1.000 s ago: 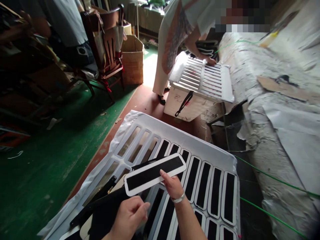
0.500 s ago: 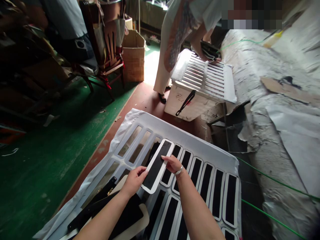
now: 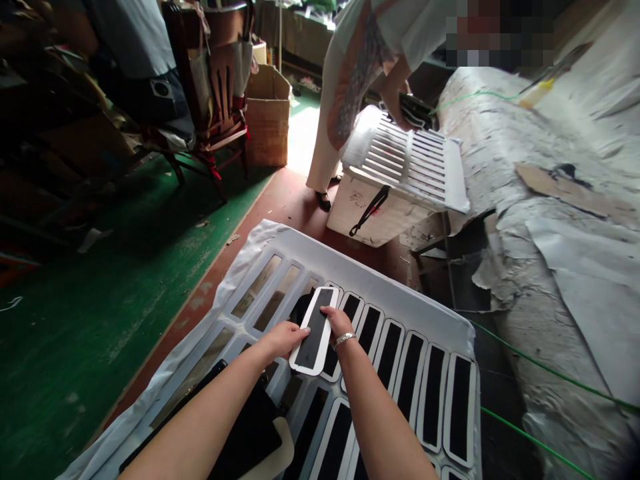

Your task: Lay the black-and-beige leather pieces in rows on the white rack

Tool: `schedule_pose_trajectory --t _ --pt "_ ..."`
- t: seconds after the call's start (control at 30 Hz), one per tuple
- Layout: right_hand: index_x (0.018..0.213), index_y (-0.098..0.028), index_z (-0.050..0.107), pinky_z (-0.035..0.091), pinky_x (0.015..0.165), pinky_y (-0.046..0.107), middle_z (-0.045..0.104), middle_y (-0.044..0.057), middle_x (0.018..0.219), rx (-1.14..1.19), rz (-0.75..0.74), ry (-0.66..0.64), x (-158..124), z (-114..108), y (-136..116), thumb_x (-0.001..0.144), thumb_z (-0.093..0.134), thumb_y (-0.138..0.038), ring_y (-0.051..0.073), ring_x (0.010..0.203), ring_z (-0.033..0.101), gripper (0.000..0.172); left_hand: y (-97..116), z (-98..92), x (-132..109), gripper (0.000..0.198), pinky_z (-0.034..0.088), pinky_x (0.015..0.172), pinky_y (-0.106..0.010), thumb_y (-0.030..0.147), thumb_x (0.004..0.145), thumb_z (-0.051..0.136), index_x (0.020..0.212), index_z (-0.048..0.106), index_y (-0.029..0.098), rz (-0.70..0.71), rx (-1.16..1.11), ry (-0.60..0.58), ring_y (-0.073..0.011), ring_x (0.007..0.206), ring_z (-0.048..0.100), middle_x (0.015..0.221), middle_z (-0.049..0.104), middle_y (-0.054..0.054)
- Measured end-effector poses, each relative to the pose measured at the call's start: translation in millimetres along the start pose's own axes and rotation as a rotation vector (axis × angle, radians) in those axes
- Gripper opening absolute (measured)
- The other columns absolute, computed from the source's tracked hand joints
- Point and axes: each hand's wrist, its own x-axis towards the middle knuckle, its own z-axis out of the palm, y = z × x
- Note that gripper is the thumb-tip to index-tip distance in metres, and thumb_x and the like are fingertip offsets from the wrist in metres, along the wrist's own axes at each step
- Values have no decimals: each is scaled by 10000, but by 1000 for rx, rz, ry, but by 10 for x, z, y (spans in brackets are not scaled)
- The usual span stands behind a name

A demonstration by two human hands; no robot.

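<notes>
Between my two hands is a long panel (image 3: 314, 331) with a white rounded border and a dark middle, tilted above the slotted frame (image 3: 395, 267). My left hand (image 3: 286, 339) grips its lower left edge, thumb on top. On its right edge, my right hand (image 3: 339, 321) presses with the thumb on the dark middle, the other fingers hidden beneath. Similar white-bordered black pieces (image 3: 414, 363) sit in the frame's slots to the right. Left of the panel some slots (image 3: 266, 287) have no such piece. Black pieces with cream edging (image 3: 250, 427) lie under my left forearm.
A co-worker (image 3: 350, 87) bends over a second slotted frame (image 3: 407, 157) on a white box (image 3: 370, 210). Another person sits on a wooden chair (image 3: 220, 93) at the left. Beside it stands a cardboard box (image 3: 267, 127). Green cords (image 3: 555, 373) run along the right.
The panel has shifted slightly and turned more edge-on in my hands. My left hand has moved right along it, and my right hand has moved a little left.
</notes>
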Motion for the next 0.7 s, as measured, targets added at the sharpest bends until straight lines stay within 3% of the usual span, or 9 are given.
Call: schedule_pose_trajectory --t 0.07,0.2,0.33,0.5,0.7 --pt "675 -163 550 515 499 296 633 84 619 8 21 8 -19 51 71 724 516 -247 201 572 625 103 -2 -98 11 481 395 478 -255 622 581 604 656 543 151 -34 -5 -40 -135 503 498 533 514 12" --pt "770 -156 568 502 498 286 641 93 685 -28 -2 57 174 154 100 758 520 -350 210 641 635 201 27 -301 190 444 367 489 -234 576 645 559 642 567 132 107 140 77 -120 514 479 541 533 2" --pt "737 -149 585 503 599 243 642 78 734 -136 -78 68 463 119 17 731 591 -383 198 772 631 234 -2 -361 497 384 323 489 -219 502 658 592 571 563 129 151 267 163 -97 498 421 486 474 29" --pt "756 -167 505 522 550 275 601 12 635 -217 -24 0 532 -17 9 819 503 -313 139 578 611 158 -190 -299 764 313 294 478 -226 409 724 562 595 613 128 120 421 222 -101 471 404 434 429 39" --pt "700 -172 472 527 488 281 577 0 564 -322 13 -66 485 35 152 819 521 -253 138 507 601 153 -257 -429 671 297 311 523 -244 377 717 587 536 621 145 104 607 286 -135 527 482 442 468 11"
